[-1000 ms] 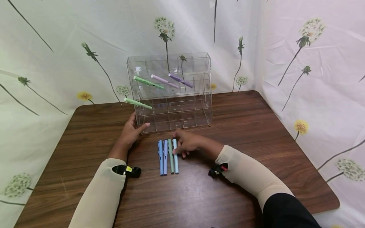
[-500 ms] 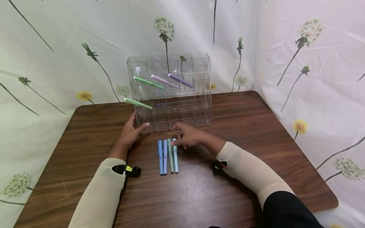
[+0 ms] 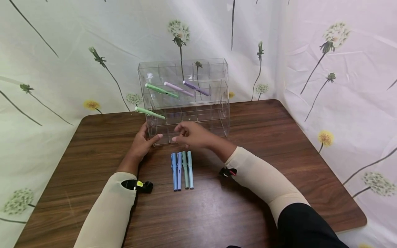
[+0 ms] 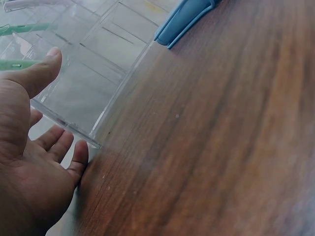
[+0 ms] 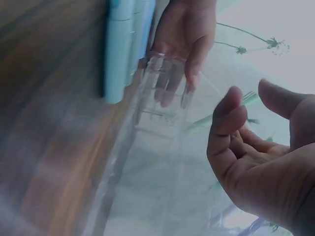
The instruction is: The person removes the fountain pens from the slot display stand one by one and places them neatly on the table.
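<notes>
Left hand (image 3: 142, 144) is spread at the rack's (image 3: 186, 102) left end; right hand (image 3: 193, 135) loosely bent, thumb apart. Four pens (image 3: 179, 172) lie just bodyward of it, long axes fore-aft, clips rackward.

A brown table (image 3: 211, 213) carries a clear rack (image 3: 189, 103) and four pens (image 3: 179, 172).

I see a brown table (image 3: 279, 137) with darker wood stripes. There's a blue pen (image 3: 175, 174), a purply-blue pen (image 3: 179, 174), a dusty green pen (image 3: 185, 170), a pale blue pen (image 3: 190, 170), a bright green pen (image 3: 162, 90), a light green pen (image 3: 150, 113), a pinky-purple pen (image 3: 179, 89) and a dark purple pen (image 3: 196, 88). My pen rack (image 3: 201, 100) is see-through. The backdrop cloth (image 3: 124, 20) is white with fluffy white dandelions (image 3: 180, 29) and yellow flowers (image 3: 91, 104). I see cream arm covers (image 3: 105, 213) and a black sleeve (image 3: 305, 224).
</notes>
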A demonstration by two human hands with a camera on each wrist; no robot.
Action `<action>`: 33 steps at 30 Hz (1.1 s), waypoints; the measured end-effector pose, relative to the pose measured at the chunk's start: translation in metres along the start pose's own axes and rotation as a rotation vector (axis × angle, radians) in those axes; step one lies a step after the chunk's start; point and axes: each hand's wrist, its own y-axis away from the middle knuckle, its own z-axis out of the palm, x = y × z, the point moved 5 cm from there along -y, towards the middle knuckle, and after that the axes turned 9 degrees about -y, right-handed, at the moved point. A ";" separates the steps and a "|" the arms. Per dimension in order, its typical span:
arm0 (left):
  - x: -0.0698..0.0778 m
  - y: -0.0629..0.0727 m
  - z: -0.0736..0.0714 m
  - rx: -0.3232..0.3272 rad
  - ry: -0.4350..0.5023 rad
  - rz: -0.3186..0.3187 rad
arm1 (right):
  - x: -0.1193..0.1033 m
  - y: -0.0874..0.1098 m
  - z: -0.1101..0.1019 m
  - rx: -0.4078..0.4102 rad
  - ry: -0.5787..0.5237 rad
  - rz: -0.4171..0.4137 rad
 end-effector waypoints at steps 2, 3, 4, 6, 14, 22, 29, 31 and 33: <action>0.000 0.000 0.000 0.001 -0.003 0.005 | -0.007 -0.007 0.003 0.020 -0.025 -0.024; 0.000 0.000 0.000 -0.001 0.001 0.008 | -0.011 -0.010 0.004 0.032 -0.027 -0.030; -0.001 0.000 0.000 -0.004 0.004 0.010 | -0.014 -0.013 0.005 0.046 -0.029 -0.037; -0.001 -0.001 0.000 -0.012 0.015 0.010 | -0.020 -0.019 0.007 0.071 -0.040 -0.044; -0.002 -0.003 0.000 -0.018 0.008 0.011 | -0.032 -0.042 0.016 0.203 -0.093 -0.127; -0.003 -0.003 0.001 -0.004 0.012 0.008 | -0.034 -0.060 0.015 0.326 -0.146 -0.177; -0.003 -0.003 0.001 -0.003 0.014 0.015 | -0.036 -0.075 0.017 0.296 -0.128 -0.103; -0.002 -0.004 0.001 0.006 0.008 0.021 | -0.037 -0.080 0.019 0.290 -0.112 -0.101; -0.002 -0.004 0.001 0.010 0.010 0.025 | -0.037 -0.085 0.021 0.296 -0.093 -0.092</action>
